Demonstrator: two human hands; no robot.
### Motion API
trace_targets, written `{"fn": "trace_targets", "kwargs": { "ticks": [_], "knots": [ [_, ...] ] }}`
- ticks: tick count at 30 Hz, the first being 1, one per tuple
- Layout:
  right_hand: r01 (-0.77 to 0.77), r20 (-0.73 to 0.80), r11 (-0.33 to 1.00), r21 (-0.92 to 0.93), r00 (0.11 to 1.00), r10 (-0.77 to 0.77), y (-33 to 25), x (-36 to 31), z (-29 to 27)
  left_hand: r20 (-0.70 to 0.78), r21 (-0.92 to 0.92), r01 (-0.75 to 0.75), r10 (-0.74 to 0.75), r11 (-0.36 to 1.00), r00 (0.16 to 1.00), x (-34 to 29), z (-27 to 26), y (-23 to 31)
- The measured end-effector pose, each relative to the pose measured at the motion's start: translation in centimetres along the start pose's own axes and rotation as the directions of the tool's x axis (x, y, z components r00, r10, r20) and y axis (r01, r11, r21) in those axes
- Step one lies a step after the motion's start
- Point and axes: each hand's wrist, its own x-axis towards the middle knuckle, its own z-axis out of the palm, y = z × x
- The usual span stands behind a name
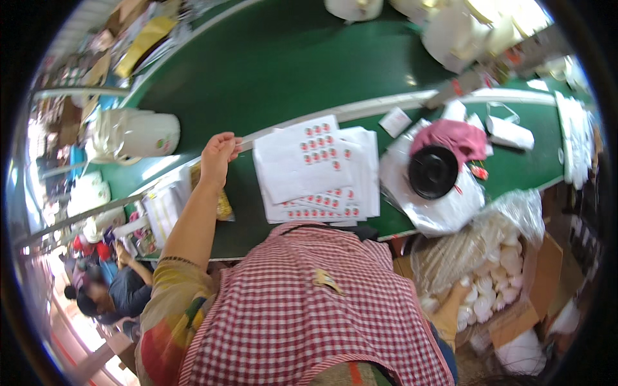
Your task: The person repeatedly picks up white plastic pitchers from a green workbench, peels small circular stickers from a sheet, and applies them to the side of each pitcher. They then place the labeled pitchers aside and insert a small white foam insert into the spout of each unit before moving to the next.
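Note:
My left hand [220, 153] is raised over the green work table [241, 186], its fingers pinched together. Whatever may be between the fingertips is too small to make out. Just to its right lie white sticker sheets [293, 170], stacked loosely, with rows of small red and green round stickers on some. Down at my right side, my right hand [456, 299] reaches into an open cardboard box [544, 270] lined with clear plastic. Many small white rounded pieces [486, 293] fill the box around that hand. Its fingers are partly hidden, and whether they grip a piece cannot be told.
Right of the sheets, a black round lid-like piece [432, 172] and a pink cloth [460, 138] rest on a plastic bag [450, 209]. Beyond a pale rail, a green belt [270, 64] carries white pots [151, 134]. A co-worker [122, 289] sits at far left.

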Motion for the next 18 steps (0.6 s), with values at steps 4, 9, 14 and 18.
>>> {"fn": "trace_targets", "kwargs": {
  "ticks": [4,9,14,18],
  "knots": [
    [-0.175,-0.272,0.804,0.568,0.882,0.385,2.6,3.2,-7.5,-0.527,-0.149,-0.333,0.21,0.931,0.823,4.0,-8.4,0.9],
    [-0.373,0.293,-0.064,0.926,0.813,-0.504,-9.0,-0.6,-19.3,-0.876,0.299,-0.101,0.315,0.949,0.365,8.5,-20.7,1.7],
    [-0.421,0.508,0.46,0.782,0.001,-0.861,-23.7,-16.4,-24.9,-0.84,0.416,0.137,0.322,0.899,0.437,13.9,-33.5,-0.9],
    [-0.399,0.526,0.512,0.761,-0.083,-0.846,-27.9,-21.2,-30.4,-0.649,0.288,0.018,0.182,0.957,0.739,15.4,-37.0,-1.5]
  ]
}}
